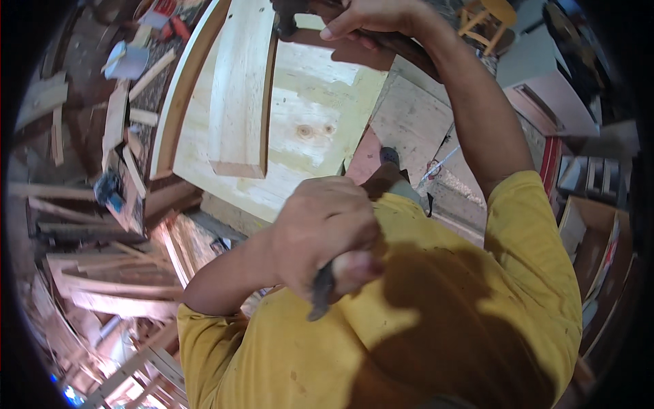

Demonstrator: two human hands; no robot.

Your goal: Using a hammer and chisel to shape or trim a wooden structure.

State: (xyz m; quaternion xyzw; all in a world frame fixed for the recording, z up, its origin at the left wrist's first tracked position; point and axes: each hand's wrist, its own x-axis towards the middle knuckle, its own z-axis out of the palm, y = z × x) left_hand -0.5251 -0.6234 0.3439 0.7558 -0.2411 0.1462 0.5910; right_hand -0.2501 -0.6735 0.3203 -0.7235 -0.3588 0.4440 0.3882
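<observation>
My left hand (327, 232) is raised close to the camera, in front of my yellow shirt, its fingers curled into a fist. Out of its lower side sticks a dark, slightly curved strip (321, 293); blur and the fingers hide what kind of thing it is. At the top, my right hand (381, 17) grips the dark handle of what looks like a hammer (402, 46). The tool's dark head is by a thick pale wooden piece (238, 102); I cannot tell if they touch. That piece lies on a light plywood panel (306, 153), beside a curved wooden rail (187, 88).
Wood offcuts (116, 126), a white container (127, 61) and a small blue tool (107, 191) lie to the left. More curved wood pieces (122, 303) are stacked lower left. A wooden stool (487, 20) and a pale cabinet (545, 95) stand at the right.
</observation>
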